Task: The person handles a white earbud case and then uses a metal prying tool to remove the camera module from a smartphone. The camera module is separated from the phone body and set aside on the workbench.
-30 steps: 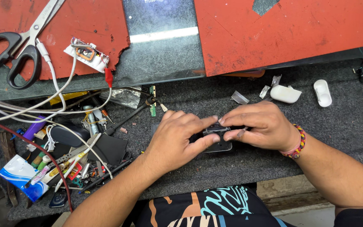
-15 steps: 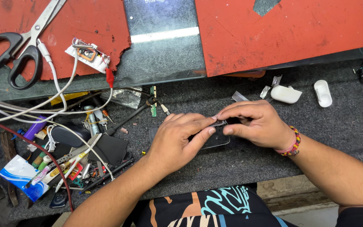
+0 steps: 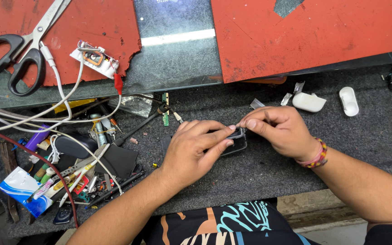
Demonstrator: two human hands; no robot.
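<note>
We've got both hands on one small dark gadget (image 3: 233, 141) lying flat on the grey mat (image 3: 268, 172), roughly mid-bench and just in front of our body. Most of it is hidden under our fingers; only its right end and a glossy edge show, so we can't tell exactly what kind of device it is.

Left hand (image 3: 196, 152) lies over the gadget from the left, palm down, fingers stretched along its top w/ the tips reaching to the right end. It's pressing it flat rather than gripping. Right hand (image 3: 277, 131) comes in from the right, fingers pinched narrow at the gadget's upper right corner, thumb and forefinger close together on the edge. Whether there's something tiny between those fingertips, we can't tell.

The relation that matters: the gadget's long axis runs approx. left-right w/ a slight tilt, right end a bit farther from us. Left hand covers the bulk, so it's the nearer one overall; right hand only touches the far right tip. The two sets of fingertips nearly meet at that corner.

Around us: white earbud case (image 3: 309, 101) and its lid-like half (image 3: 349, 100) up right, well apart from the hands; scissors (image 3: 17, 52) on the red sheet (image 3: 305, 34) top left; a tangle of white cables (image 3: 64, 109) and small tools left.
</note>
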